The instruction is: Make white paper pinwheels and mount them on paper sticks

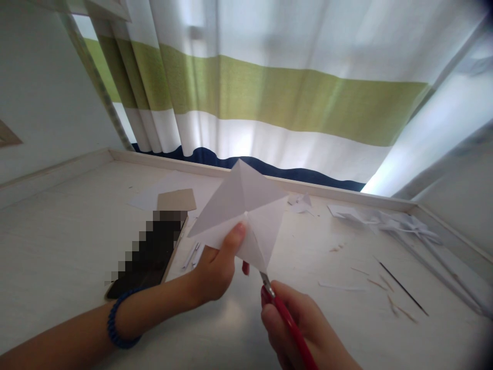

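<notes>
My left hand (217, 270) pinches a creased white square of paper (242, 210), thumb on its near face, and holds it up over the pale table (69, 241). Around that wrist sits a blue coil band (115, 329). My right hand (304, 329) grips red-handled scissors (287, 321). Their metal blades (266, 282) meet the paper's lowest corner.
A phone (148, 254) lies on the table left of my hand, with a brown card (177, 199) and white sheet behind it. Paper scraps, folded paper pinwheels (404, 226) and thin sticks (402, 287) lie at the right. A striped curtain (269, 92) hangs behind.
</notes>
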Demonstrator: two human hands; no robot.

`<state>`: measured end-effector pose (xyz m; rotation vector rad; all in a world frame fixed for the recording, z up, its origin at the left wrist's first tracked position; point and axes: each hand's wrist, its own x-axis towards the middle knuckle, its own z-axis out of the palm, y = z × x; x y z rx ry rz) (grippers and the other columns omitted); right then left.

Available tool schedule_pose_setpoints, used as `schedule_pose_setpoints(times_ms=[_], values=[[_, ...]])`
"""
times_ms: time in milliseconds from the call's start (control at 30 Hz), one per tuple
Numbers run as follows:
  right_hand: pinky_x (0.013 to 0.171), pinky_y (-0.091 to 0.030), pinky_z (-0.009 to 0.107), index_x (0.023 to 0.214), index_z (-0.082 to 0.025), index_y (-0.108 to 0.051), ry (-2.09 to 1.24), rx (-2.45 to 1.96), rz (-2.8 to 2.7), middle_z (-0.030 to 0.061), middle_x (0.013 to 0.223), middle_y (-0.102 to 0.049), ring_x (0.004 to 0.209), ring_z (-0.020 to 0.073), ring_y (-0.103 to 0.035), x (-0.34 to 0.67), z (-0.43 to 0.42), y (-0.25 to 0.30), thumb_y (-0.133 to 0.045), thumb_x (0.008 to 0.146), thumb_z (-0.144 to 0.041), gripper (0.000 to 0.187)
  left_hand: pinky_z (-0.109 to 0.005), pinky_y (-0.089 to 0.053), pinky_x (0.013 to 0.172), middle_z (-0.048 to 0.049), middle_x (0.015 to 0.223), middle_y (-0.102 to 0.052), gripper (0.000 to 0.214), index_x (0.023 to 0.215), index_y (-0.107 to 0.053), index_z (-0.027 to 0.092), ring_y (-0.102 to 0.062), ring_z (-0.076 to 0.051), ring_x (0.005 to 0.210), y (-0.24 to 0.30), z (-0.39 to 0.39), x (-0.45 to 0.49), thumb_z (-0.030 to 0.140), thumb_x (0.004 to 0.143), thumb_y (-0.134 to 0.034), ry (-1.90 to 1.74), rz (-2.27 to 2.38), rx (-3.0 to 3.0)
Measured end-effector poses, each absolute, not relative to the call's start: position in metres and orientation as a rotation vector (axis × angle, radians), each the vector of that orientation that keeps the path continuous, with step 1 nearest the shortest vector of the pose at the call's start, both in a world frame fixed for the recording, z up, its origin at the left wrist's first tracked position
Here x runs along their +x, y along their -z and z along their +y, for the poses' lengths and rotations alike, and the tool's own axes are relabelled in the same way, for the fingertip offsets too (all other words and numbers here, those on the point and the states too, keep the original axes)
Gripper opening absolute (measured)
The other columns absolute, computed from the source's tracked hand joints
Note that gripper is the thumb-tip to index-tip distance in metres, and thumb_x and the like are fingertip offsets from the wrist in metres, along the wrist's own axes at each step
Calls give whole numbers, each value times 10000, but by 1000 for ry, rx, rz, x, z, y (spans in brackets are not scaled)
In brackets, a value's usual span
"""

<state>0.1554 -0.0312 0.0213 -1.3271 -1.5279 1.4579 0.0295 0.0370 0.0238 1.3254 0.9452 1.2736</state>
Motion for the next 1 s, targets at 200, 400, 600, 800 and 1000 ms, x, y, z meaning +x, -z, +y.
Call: schedule_pose_setpoints(times_ms=[200,400,600,800,1000], values=[[317,-216,183,592,-213,-349,-1362,-1341,-1370,-94,398,-308,326,59,-287,160,-28,-25,-400,754,-569,394,-251,-437,830,1,717,-637,134,738,-564,187,-533,-175,989,-43,66,19,264,758,-456,-1615,1092,1263],[422,-403,234,654,-189,-506,-784,-1424,-1323,-33,497,-524,444,124,-498,194,1,-50,-581,706,-380,211,-267,-497,683,-28,700,-655,155,732,-622,149,-598,-218,864,-42,76,5,269,719,-527,-1216,919,1294],[421,-436,264,787,-165,-608,-954,-1430,-1348,-28,504,-565,432,132,-516,209,11,-62,-696,588,-343,282,-187,-468,475,13,651,-668,119,736,-661,181,-600,-140,566,-57,58,5,157,666,-567,-708,870,1364],[339,-328,188,600,-176,-538,-1027,-1466,-1307,-83,401,-453,356,68,-385,202,4,-66,-710,587,-248,186,-236,-479,553,-36,694,-674,201,764,-666,173,-613,-168,621,-50,65,5,320,734,-532,-613,732,1365],[337,-313,201,654,-174,-527,-822,-1437,-1125,-50,473,-484,368,81,-399,205,8,-57,-646,666,-342,206,-317,-469,680,-109,1036,-599,577,1032,-574,185,-576,-222,837,-41,61,15,556,591,-590,-486,471,1660]])
